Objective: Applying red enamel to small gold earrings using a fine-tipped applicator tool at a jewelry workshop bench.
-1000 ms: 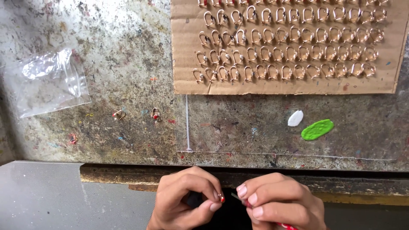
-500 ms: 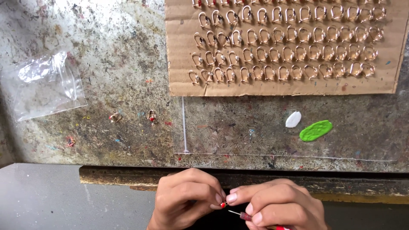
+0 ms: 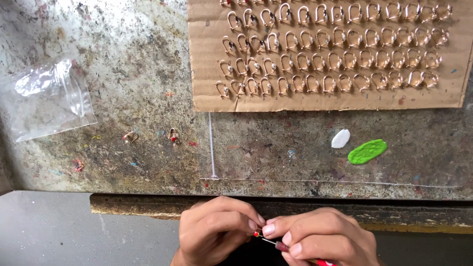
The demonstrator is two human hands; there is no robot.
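**Fingers pinched on a red-beaded piece at the desk edge**

Fingers [image 3: 252, 225] of the left hand [image 3: 214, 236] are closed together on a very small metal piece with a red bead [image 3: 256, 234]; the piece sits at the fingertips, just below the front edge of the stained, paint-flecked grey desk [image 3: 123, 74]; its exact shape is too small to tell. The right hand [image 3: 322, 239] meets the left, thumb tip to thumb tip; its fingers are clamped on a thin pointed tool with a red handle [image 3: 283, 247]; the metal tip of the tool reaches to the red bead.

On the desk, well apart from both hands:

- a flat sheet of brown corrugated cardboard [image 3: 207, 101] at the upper right, carrying rows of gold-coloured wire ear hooks [image 3: 335, 59], each standing in the sheet;
- two loose gold-coloured ear hooks [image 3: 150, 136] with red beads, lying side by side left of centre;
- a clear, crumpled plastic zip bag [image 3: 47, 101] at the far left;
- a small white blob of putty [image 3: 340, 138] and, just beside it, a larger bright green blob of putty [image 3: 367, 151];
- a thin pale line [image 3: 211, 148] running from the cardboard toward the front edge.
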